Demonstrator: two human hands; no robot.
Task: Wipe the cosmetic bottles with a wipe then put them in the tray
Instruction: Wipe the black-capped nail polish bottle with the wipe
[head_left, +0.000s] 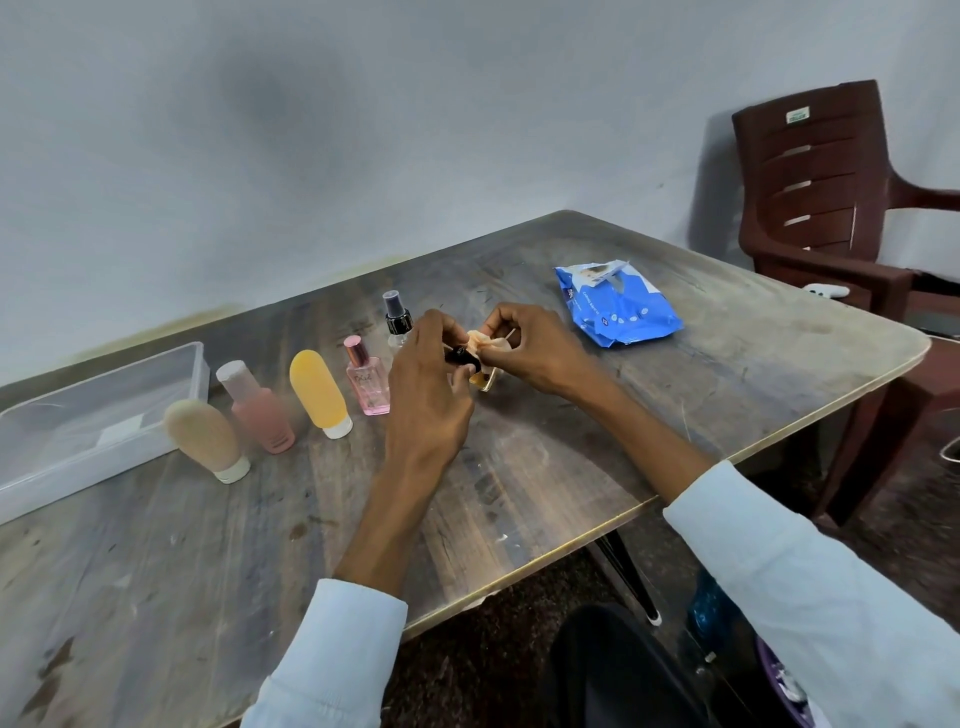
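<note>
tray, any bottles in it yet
No, the clear plastic tray holds no bottles; the beige tube, pink bottle, yellow tube and pink perfume bottle stand on the table.

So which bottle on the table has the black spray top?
The small clear bottle farthest back, just beyond the left hand; the other standing bottles have pink or white caps.

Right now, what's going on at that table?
A person is wiping a small dark-capped bottle: the left hand grips it while the right hand rubs a wipe over its top. Five more bottles stand in a row to the left, none in the clear tray yet. The blue wipe pack lies open on the right.
</note>
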